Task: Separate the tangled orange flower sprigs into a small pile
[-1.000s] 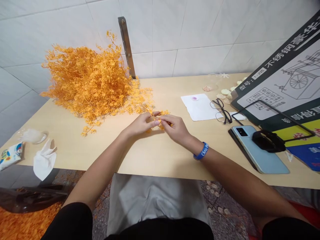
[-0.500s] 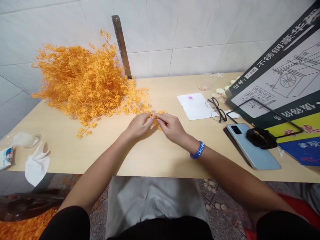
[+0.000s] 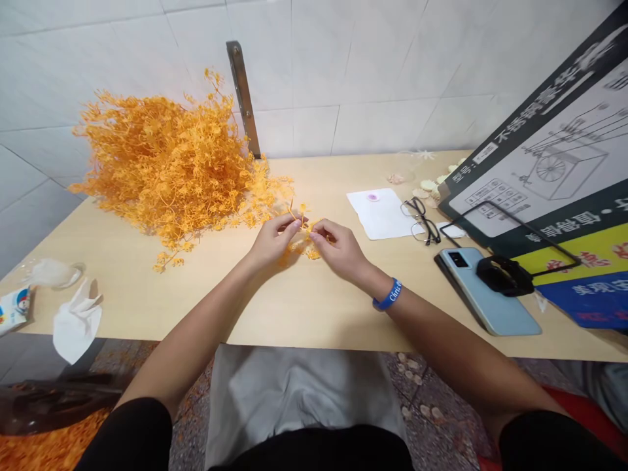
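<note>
Over the middle of the table, my left hand point(image 3: 275, 239) pinches a small orange flower sprig point(image 3: 303, 210) between thumb and fingers. Its thin stem sticks up above my fingertips. My right hand point(image 3: 338, 245), with a blue wristband point(image 3: 387, 296) on the wrist, is closed at the same sprig, thumb against fingertips. Fingers cover much of the sprig. Beneath and between the hands lie a few small orange bits point(image 3: 313, 252) on the table. To the left stands a large heap of orange dried-looking flowers point(image 3: 171, 163), its loose edge reaching close to my left hand.
Right of my hands are a white paper point(image 3: 375, 219), eyeglasses point(image 3: 426, 219), a light-blue phone point(image 3: 505, 307) with a black strap-like device on it, and a printed box point(image 3: 540, 163). A crumpled tissue point(image 3: 76, 324) hangs over the front left edge. A metal bracket point(image 3: 244, 98) stands by the wall.
My hands have moved slightly apart from being close together. A stem of the sprig now shows upright above my left fingers. The camera view has shifted a little.
</note>
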A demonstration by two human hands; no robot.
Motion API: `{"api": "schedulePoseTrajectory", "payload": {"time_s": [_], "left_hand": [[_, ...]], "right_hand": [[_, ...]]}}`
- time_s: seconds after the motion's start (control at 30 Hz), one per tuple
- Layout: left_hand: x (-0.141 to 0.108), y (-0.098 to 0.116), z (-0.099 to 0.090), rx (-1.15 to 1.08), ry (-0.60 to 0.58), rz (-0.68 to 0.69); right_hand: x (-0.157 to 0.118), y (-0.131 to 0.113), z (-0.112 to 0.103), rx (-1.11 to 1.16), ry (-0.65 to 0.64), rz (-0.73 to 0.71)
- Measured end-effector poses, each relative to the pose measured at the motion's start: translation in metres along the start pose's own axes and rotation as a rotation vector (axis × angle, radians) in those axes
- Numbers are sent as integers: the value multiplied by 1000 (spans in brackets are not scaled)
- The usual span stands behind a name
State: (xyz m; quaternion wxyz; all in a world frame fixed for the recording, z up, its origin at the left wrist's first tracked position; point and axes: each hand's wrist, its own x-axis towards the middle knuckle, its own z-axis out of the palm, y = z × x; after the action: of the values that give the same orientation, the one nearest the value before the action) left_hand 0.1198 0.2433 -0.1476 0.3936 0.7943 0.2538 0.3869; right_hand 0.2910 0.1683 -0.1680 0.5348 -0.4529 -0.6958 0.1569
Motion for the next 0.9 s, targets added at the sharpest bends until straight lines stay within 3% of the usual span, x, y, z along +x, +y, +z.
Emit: {"api": "schedulePoseTrajectory", "payload": {"time_s": [0.1,0.17,0.27,0.33,0.43,0.53,0.63,0.77,0.83,0.9], "left_hand": [[14,17,-14,189,-66,-112],[29,36,-25,308,-41,-148],[53,74,-40,309,198,93],[65,104,-47,243,262,300],[64,148,-52,128,136,496],[44,180,-48,-21,49,654],[25,194,-37,-28,125,708],[24,192,-33,-243,261,847],[29,187,-42,-372,414,755],[33,182,-57,-346,521,669]], "right_hand": [[11,-10,-9,56,12,33],[28,-18,-17,53,15,14],[67,-37,-31,60,36,-72],[96,-60,-40,115,75,-160],[118,-110,-49,296,44,-304],[110,-161,-50,379,4,-453],[89,-191,-45,370,55,-468],[70,-198,-43,218,67,-427],[65,-196,-47,130,49,-422],[62,-195,-52,86,38,-404]]}}
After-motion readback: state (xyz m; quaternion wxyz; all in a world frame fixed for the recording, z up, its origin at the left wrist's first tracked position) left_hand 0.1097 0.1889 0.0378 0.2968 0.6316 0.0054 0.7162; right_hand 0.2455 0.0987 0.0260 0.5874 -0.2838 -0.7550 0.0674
